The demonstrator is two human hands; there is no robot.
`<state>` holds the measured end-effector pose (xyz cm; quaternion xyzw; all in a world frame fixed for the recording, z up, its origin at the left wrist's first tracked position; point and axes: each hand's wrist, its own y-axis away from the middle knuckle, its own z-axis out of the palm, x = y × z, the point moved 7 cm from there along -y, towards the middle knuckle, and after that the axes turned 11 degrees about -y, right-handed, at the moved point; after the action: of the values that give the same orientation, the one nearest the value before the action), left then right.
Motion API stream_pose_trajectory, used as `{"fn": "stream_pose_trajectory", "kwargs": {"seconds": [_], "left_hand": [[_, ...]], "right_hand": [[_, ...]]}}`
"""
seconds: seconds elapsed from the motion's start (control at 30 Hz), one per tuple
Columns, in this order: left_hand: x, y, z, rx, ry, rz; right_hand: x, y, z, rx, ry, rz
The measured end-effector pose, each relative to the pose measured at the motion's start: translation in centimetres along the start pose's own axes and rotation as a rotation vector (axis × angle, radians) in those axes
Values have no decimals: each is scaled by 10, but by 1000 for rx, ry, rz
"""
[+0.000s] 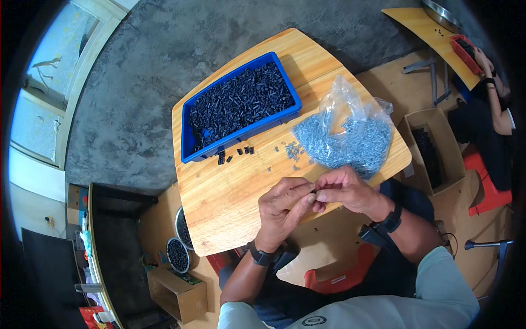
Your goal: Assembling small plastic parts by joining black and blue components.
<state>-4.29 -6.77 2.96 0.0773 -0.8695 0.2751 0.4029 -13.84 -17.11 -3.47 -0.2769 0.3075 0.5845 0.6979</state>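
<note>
Over the near edge of the wooden table (pixel 230 203), my left hand (pixel 286 204) and my right hand (pixel 348 191) meet fingertip to fingertip. Both are closed in a pinch around a small dark piece (pixel 314 193), mostly hidden by the fingers. Beyond them, a clear plastic bag (pixel 350 140) full of small silvery metal parts lies open, with some parts (pixel 293 151) spilled beside it. A blue bin (pixel 241 134) heaped with small black plastic pieces (pixel 241 101) stands farther back to the left. Several loose black pieces (pixel 221 158) lie before it.
At the far right, another person's hands (pixel 482 61) are at a red tray (pixel 466 55) on a second table. A cardboard box (pixel 433 151) with dark contents stands right of my table. Bowls of black pieces (pixel 177 255) and another cardboard box (pixel 178 293) sit on the floor at left.
</note>
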Motion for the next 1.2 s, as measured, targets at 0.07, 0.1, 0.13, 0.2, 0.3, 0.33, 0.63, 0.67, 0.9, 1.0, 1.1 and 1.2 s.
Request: {"fn": "stream_pose_trajectory", "kwargs": {"seconds": [0.07,0.1,0.13,0.2,0.3,0.33,0.63,0.67,0.9,1.0,1.1,1.2], "left_hand": [[2,0,2,10,-38,24],[6,0,3,20,-98,59],[10,0,3,30,-159,95],[11,-1,4,23,-172,106],[11,-10,-1,-8,-224,171],[11,-13,-5,-29,-266,223],[-51,-32,-28,8,-503,-169],[-48,-33,-23,-15,-502,-137],[-47,-37,2,-130,-562,-82],[-44,-39,4,-143,-636,-63],[-43,-40,5,-161,-685,-32],[-48,-40,7,-177,-674,-54]], "right_hand": [[1,0,-1,0,-26,0],[2,0,-2,0,-50,-1],[2,0,-2,1,-52,-1],[2,1,-3,12,-79,5],[-1,3,-3,28,5,17],[0,3,-3,33,3,18],[-20,6,-8,250,578,-188],[-20,6,-10,268,556,-199],[-24,6,-12,301,525,-243],[-25,7,-12,301,515,-220],[-24,8,-13,295,530,-214],[-22,7,-15,303,513,-212]]}}
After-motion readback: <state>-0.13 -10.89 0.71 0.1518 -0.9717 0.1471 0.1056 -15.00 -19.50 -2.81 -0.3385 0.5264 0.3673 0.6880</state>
